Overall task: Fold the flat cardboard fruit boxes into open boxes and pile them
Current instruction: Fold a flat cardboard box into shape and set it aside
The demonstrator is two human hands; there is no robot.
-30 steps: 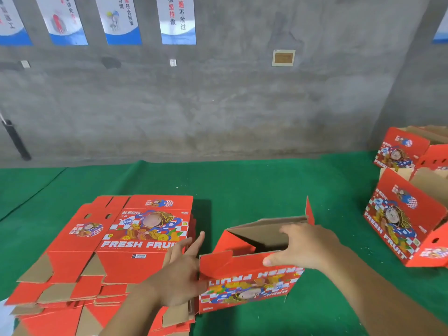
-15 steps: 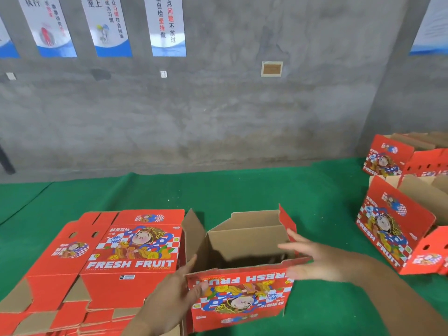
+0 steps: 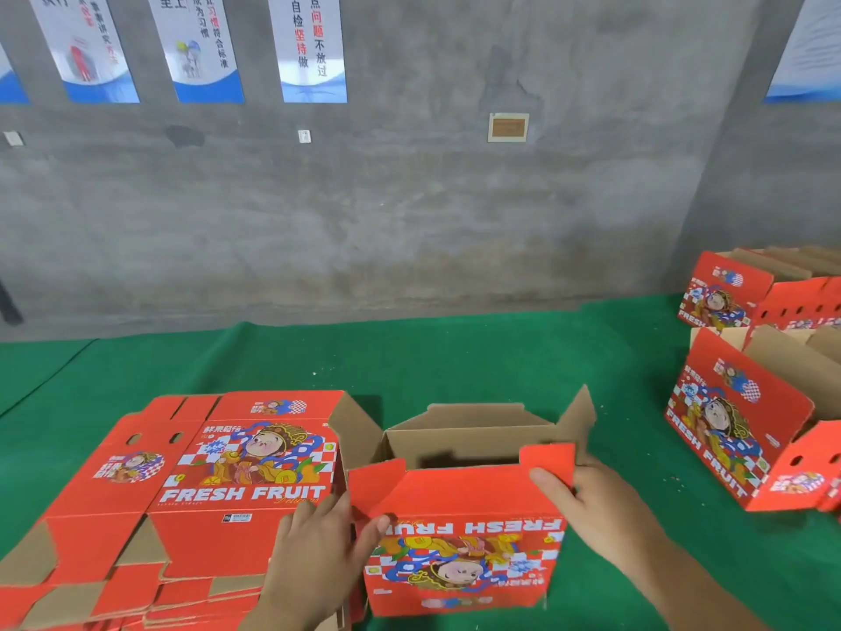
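While left hand steadies, right hand pinches box flap.

1. An opened red box stands on green cloth.
2. The left hand pinches its left flap; the right hand grips the right flap.
3. Flat boxes lie stacked at left.
4. Folded boxes sit at right.

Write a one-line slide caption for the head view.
Both hands, left hand and right hand, hold a half-opened box upside down beside the flat stack.
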